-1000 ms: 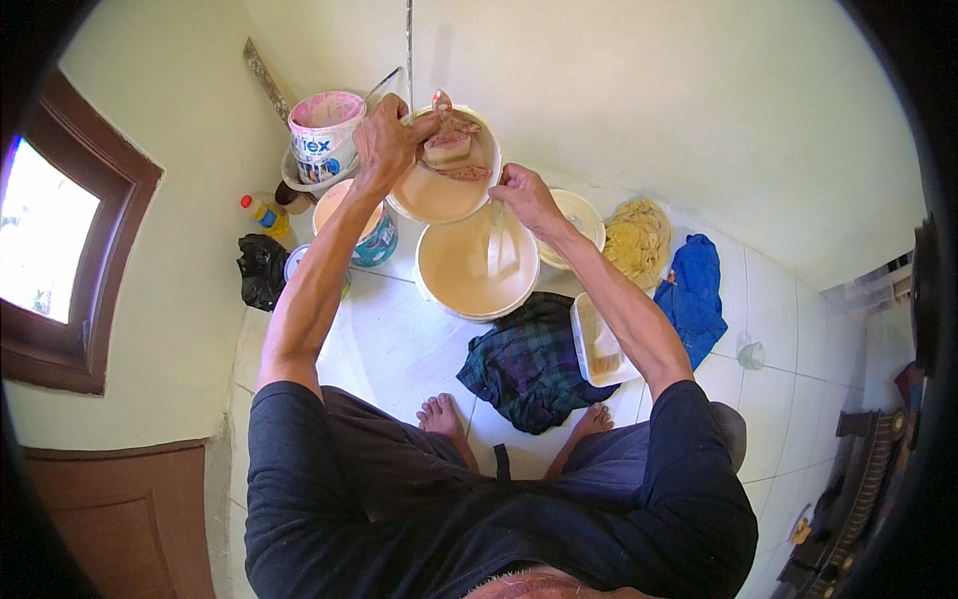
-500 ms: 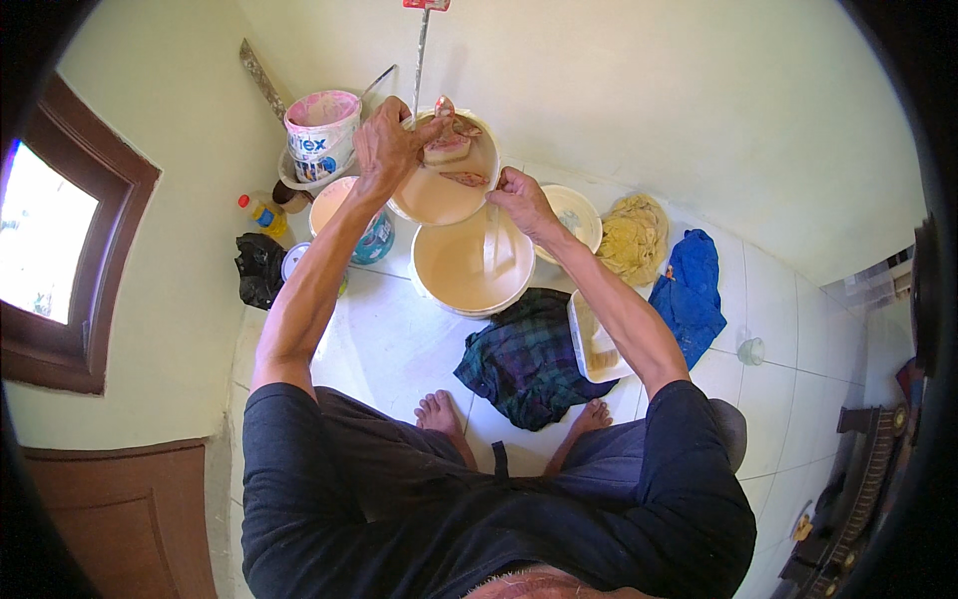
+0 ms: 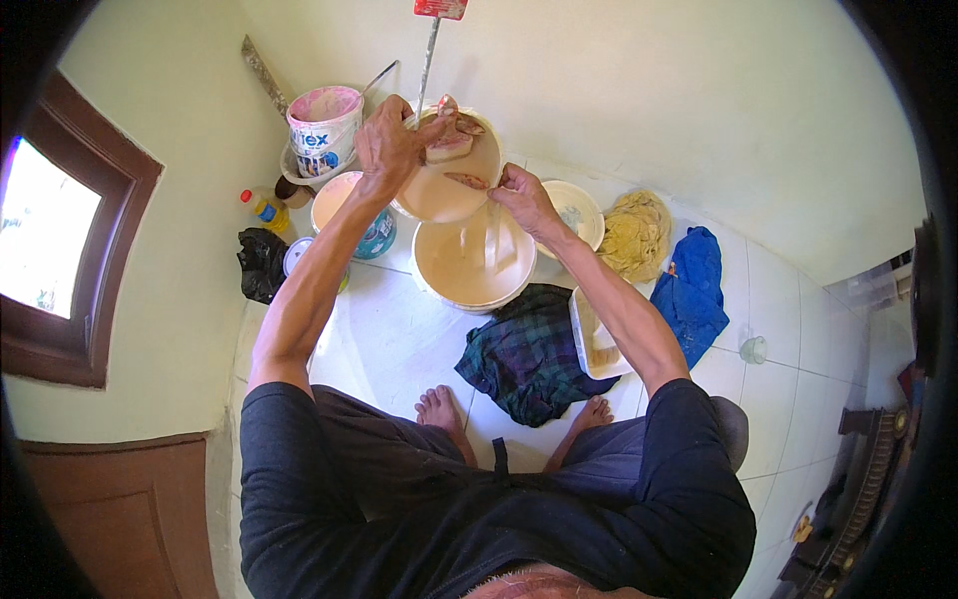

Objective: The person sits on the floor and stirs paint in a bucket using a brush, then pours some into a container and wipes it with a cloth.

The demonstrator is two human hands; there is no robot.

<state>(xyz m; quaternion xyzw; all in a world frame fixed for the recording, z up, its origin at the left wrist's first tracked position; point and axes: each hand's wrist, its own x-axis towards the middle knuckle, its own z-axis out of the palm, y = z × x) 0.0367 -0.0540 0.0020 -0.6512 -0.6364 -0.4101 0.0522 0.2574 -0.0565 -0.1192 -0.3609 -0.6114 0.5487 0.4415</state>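
Over a large bucket (image 3: 423, 268) of cream paint, a smaller bucket (image 3: 403, 207) is tilted toward me. Paint runs from its lower rim in a pale stream (image 3: 493, 238) into the large one. My left hand (image 3: 389, 148) is closed on the small bucket's upper left rim, its thumb against a paint-smeared wide brush (image 3: 449, 148) inside. My right hand (image 3: 526, 202) grips the lower right rim, beside the stream. A reddish-brown smeared piece (image 3: 465, 181) shows in the tilted bucket; its kind is unclear.
Behind stand a pink-stained bucket (image 3: 324, 135) and a metal pole (image 3: 429, 62). At left are a teal bucket (image 3: 375, 240), a yellow bottle (image 3: 265, 212) and a black bag (image 3: 261, 264). A plaid cloth (image 3: 529, 354), white tray (image 3: 589, 334), yellow cloth (image 3: 637, 235) and blue cloth (image 3: 691, 295) lie right.
Thin paint still runs into the large bucket, with a second drip now falling left of the main stream. My hands keep their hold; the view has shifted slightly.
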